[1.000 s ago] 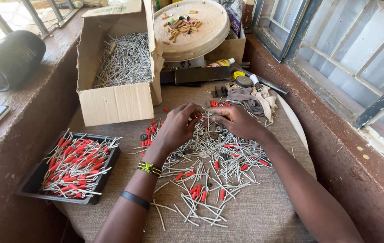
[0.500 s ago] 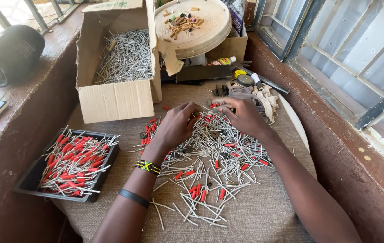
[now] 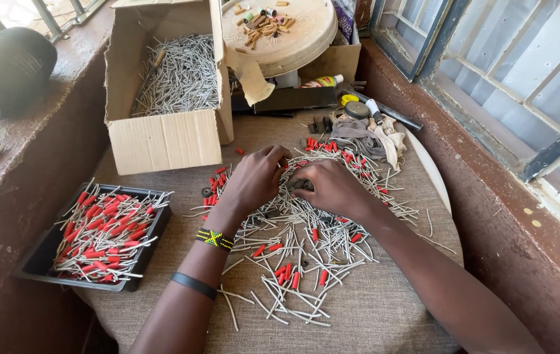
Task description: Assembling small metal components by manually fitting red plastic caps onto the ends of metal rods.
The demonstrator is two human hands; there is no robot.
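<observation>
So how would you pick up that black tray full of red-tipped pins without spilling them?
I'd probably grip the black tray by its two short end rims, one hand each side, coming from above and lifting level. It is shallow and heaped with red-tipped pins, some poking over the edge, so tilting could spill them.

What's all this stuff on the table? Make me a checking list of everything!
Surface: round table under a tan woven cloth.
Job's things: loose pile of grey pins, some red-sleeved; black tray of red-sleeved ones; cardboard box of bare pins.
Clutter: rag, small bottle, round tray of bits.
Hands: left hand and right hand meet over the pile, fingers curled down.
Cables: nothing seen.
Surroundings: brown walls, barred windows, black speaker.
</observation>
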